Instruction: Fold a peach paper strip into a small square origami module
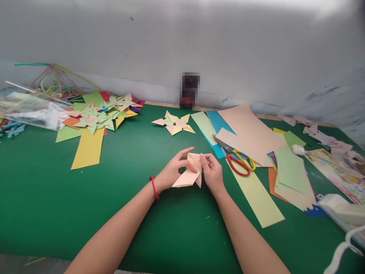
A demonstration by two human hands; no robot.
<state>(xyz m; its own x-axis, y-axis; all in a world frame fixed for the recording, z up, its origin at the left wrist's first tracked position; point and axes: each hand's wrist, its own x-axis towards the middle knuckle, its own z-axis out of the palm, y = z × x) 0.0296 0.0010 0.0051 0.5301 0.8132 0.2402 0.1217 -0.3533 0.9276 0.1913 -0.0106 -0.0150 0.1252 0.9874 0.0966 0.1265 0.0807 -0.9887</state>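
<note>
A folded pale pink origami paper (186,177) is held between my two hands over the middle of the green table. My left hand (171,170), with a red cord bracelet at the wrist, grips its left side, the thumb or a finger lying across the front. At the upper right edge, my right hand (212,171) pinches the paper between thumb and bent fingers. One pointed flap hangs below on the right. Just beyond the hands lies a star-shaped folded paper piece (180,123) in pink, yellow and green.
Scissors (238,161) with red and yellow handles lie right of my hands, among large paper sheets (256,133) and a pale green strip (259,196). Several folded paper stars (98,116) and a yellow strip (88,148) sit at left, beside a clear plastic bag (37,112).
</note>
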